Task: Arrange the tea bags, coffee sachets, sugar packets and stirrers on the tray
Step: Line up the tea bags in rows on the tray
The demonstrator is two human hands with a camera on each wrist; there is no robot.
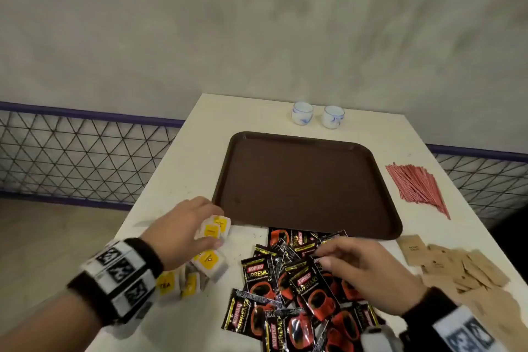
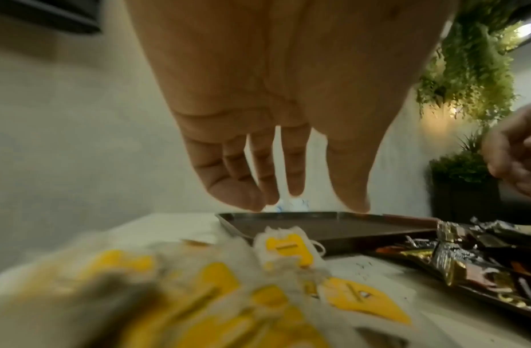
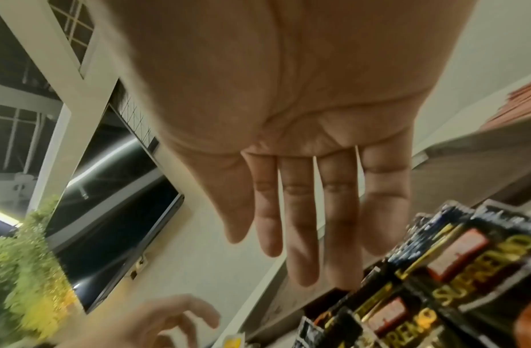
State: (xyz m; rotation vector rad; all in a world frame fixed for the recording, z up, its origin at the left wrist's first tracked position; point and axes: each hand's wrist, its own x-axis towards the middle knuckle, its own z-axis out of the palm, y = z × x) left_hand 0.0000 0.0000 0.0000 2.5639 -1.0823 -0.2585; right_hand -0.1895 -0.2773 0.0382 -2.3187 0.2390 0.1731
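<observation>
A heap of white tea bags with yellow tags [image 1: 210,261] lies at the table's near left. My left hand [image 1: 213,226] hovers over its far end beside the tray's near left corner. In the left wrist view the left hand [image 2: 305,204] has straight fingers hanging above the tea bags [image 2: 287,247], holding nothing. Black and red coffee sachets [image 1: 257,280] are piled in front of the empty brown tray [image 1: 308,180]. My right hand [image 1: 323,256] is just above them. The right wrist view shows the right hand [image 3: 302,235] with flat, empty fingers over the coffee sachets [image 3: 454,270].
Brown sugar packets [image 1: 457,266] are scattered at the near right. Red stirrers [image 1: 414,186] lie in a bundle right of the tray. Two small white cups [image 1: 302,113] [image 1: 333,116] stand behind it. A wire fence runs along both sides of the table.
</observation>
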